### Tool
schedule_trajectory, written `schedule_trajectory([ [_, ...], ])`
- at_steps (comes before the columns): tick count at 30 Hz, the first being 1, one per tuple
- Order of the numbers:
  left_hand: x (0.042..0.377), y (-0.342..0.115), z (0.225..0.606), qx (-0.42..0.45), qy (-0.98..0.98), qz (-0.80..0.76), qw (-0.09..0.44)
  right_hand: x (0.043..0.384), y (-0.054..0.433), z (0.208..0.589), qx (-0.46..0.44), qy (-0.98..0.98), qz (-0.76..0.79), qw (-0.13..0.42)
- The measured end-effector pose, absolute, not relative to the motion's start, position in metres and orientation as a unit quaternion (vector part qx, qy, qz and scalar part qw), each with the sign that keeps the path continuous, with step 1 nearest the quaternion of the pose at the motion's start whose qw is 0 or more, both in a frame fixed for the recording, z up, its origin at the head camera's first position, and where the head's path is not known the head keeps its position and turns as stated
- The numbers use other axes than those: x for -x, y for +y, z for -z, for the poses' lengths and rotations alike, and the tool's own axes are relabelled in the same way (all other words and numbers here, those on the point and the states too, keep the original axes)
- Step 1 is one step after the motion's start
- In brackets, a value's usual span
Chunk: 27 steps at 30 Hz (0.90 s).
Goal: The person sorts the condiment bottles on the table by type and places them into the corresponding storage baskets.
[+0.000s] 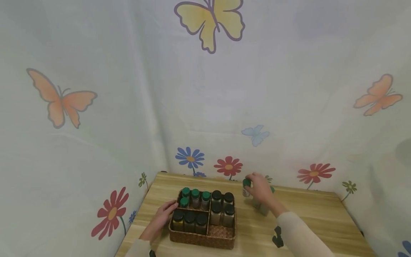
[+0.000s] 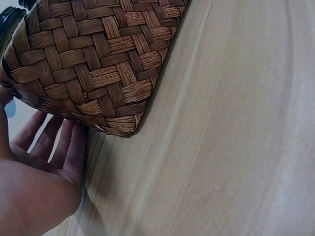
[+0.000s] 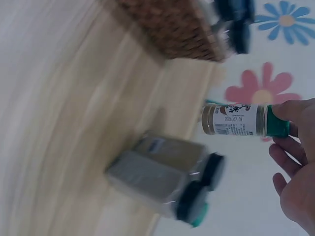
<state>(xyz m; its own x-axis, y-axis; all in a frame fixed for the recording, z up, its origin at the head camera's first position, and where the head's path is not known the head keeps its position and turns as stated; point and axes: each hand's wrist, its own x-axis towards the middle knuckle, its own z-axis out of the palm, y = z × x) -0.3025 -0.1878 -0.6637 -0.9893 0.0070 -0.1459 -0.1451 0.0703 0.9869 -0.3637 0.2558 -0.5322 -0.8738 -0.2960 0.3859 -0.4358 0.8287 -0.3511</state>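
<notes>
A small glass spice jar with a green cap and white label is off the table; my right hand pinches it by the cap. In the right wrist view it lies sideways across the picture. My left hand rests at the left side of a woven brown basket, its fingers fairly straight against the wall. Green-capped jars stand in the basket's back left compartment. Black-capped jars fill the front left one, and more black-capped jars stand in the right one.
Right of the basket, beneath my right hand, larger square jars stand on the wooden table, with a green cap behind them. A small black object shows by the right sleeve. Printed cloth walls enclose the table.
</notes>
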Motion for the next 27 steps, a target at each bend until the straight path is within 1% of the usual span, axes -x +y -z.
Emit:
schedule_trajectory([
  [3, 0.303, -0.187, 0.662, 0.054, 0.73, -0.678, 0.058, 0.361, 0.251, 0.518, -0.207, -0.936, -0.236, 0.158],
  [8, 0.303, -0.188, 0.661, 0.059, 0.733, -0.675, 0.055, 0.347, 0.233, 0.486, -0.229, -0.926, -0.268, 0.134],
  [12, 0.303, -0.189, 0.662, 0.054, 0.735, -0.674, 0.049, 0.334, 0.211, 0.463, -0.273, -0.909, -0.286, 0.132],
  [16, 0.304, -0.189, 0.662, 0.054, 0.738, -0.672, 0.043, 0.323, 0.185, 0.451, -0.325, -0.888, -0.297, 0.131],
  [21, 0.304, -0.188, 0.663, 0.057, 0.74, -0.668, 0.048, 0.312, 0.156, 0.456, -0.358, -0.871, -0.321, 0.101],
  [24, 0.303, -0.188, 0.664, 0.057, 0.74, -0.669, 0.048, 0.31, 0.141, 0.471, -0.353, -0.875, -0.32, 0.09],
  [27, 0.302, -0.188, 0.664, 0.056, 0.737, -0.672, 0.049, 0.31, 0.128, 0.49, -0.338, -0.885, -0.308, 0.093],
])
